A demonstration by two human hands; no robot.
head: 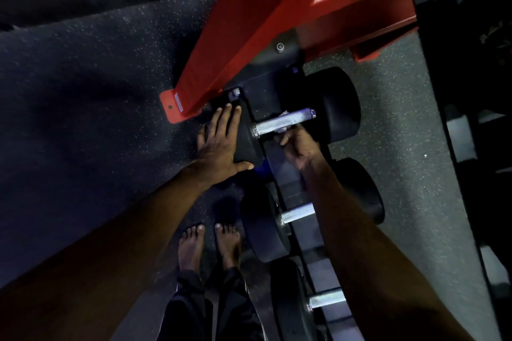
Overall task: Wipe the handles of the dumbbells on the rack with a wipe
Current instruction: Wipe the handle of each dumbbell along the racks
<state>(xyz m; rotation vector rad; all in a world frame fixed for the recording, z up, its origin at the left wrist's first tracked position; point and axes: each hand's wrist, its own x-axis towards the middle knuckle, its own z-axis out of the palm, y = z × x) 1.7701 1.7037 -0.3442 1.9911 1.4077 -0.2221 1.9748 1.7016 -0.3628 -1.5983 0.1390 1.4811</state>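
Observation:
Three black dumbbells lie on a dark rack (282, 171) that runs down the right of the head view. The farthest dumbbell has a knurled metal handle (282, 122) between two round heads. My left hand (221, 144) lies flat, fingers straight, on its left head (248, 141). My right hand (297, 147) is curled against the near side of that handle. A small pale scrap of wipe (284, 113) shows at the handle's far side, and the rest of it is hidden. My right forearm partly covers the handles of the second dumbbell (297, 213) and the third dumbbell (327, 299).
A red steel frame (249, 36) slants down to a foot plate just beyond my left fingertips. My bare feet (191, 246) stand on speckled rubber floor (97, 91) left of the rack. Dark equipment (457, 133) stands along the right edge.

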